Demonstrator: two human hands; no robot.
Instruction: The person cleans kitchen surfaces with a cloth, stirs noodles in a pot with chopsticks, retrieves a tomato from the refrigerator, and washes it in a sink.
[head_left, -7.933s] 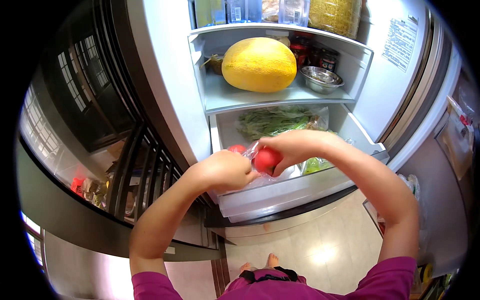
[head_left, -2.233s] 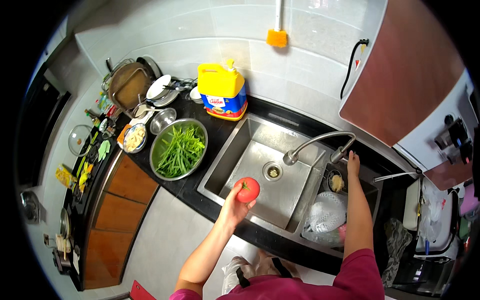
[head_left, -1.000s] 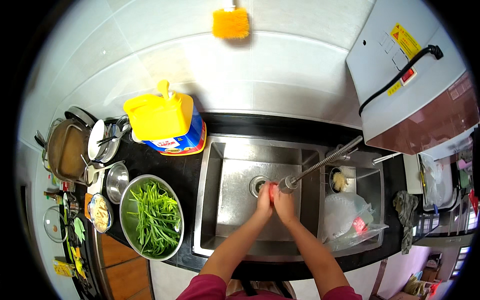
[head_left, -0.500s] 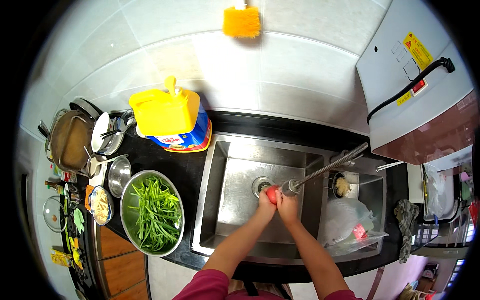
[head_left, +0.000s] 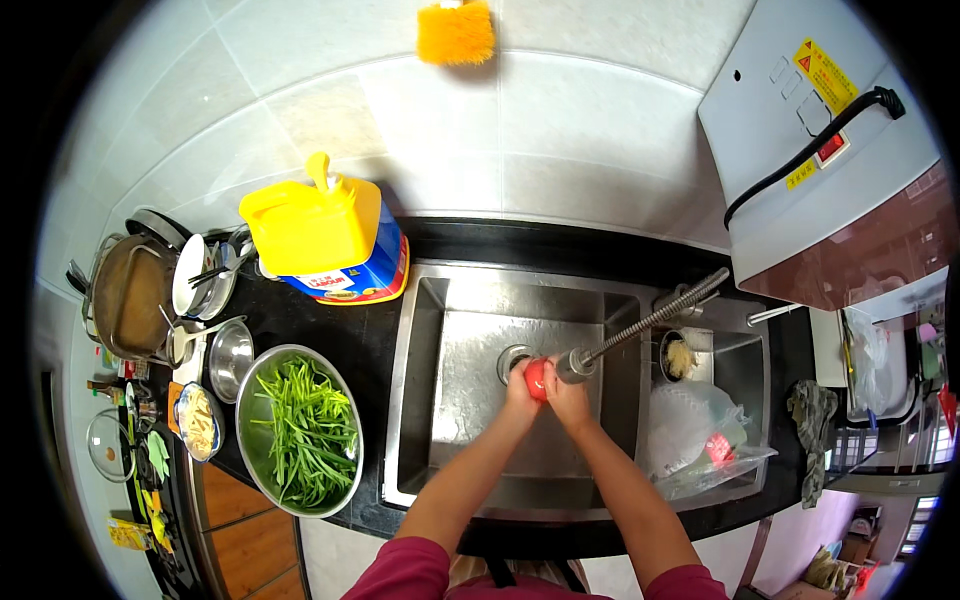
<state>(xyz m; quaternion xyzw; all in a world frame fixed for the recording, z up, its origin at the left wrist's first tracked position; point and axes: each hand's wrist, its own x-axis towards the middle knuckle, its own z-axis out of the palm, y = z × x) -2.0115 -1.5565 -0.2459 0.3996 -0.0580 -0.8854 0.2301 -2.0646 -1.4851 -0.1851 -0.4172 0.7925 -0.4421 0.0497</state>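
Note:
Both hands are over the large basin of the steel sink [head_left: 415, 400], closed around a smooth, round red tomato [head_left: 537, 380]. My left hand [head_left: 521, 392] grips it from the left side. From the right, my right hand [head_left: 568, 396] wraps against it, its fingertips partly hidden by the faucet head [head_left: 574, 366]. That head hangs on a coiled metal hose [head_left: 655, 319], just above and beside the right hand. The drain [head_left: 511, 364] lies behind the left hand. Whether water is running, I cannot make out.
A steel bowl of cut green stalks [head_left: 308, 430] stands left of the sink, near a yellow-and-blue jug [head_left: 330, 240]. Farther left are a small metal bowl [head_left: 232, 360] and a bowl of pale strips [head_left: 199, 422]. The right basin holds a plastic bag [head_left: 690, 440] and a brush [head_left: 680, 358].
The view has shifted slightly. The hands have turned the tomato a little, so more of its red surface shows between them. It stays beside the faucet head.

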